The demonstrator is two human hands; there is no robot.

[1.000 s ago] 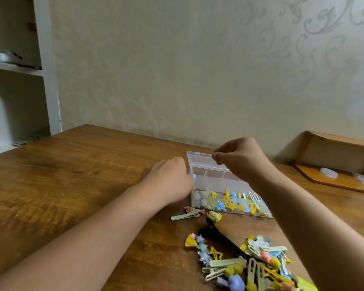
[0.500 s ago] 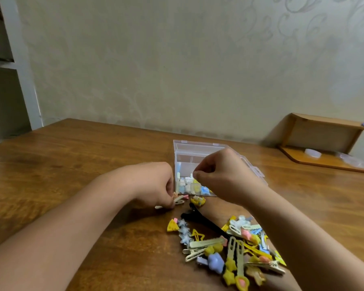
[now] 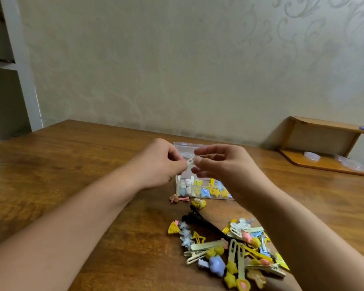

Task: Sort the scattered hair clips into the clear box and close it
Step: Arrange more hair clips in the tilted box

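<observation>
The clear box (image 3: 184, 146) stands open on the wooden table, with white, blue and yellow clips in its front compartments. Above it my left hand (image 3: 159, 163) and my right hand (image 3: 220, 164) meet, both pinching a pale green clip (image 3: 190, 161) between their fingertips. A heap of scattered hair clips (image 3: 235, 248) lies near the front edge, with a long black clip (image 3: 204, 224) at its left. A yellow clip (image 3: 198, 203) and a small brown clip (image 3: 174, 198) sit just in front of the box.
A wooden shelf piece (image 3: 324, 148) lies at the right against the wall, with clear lids on it. A white shelving unit (image 3: 13, 66) stands at the far left. The table (image 3: 72, 164) stretches bare to the left.
My left hand picked the pale green clip up from the table in front of the box and rose. Both hands now hold it above the box.
</observation>
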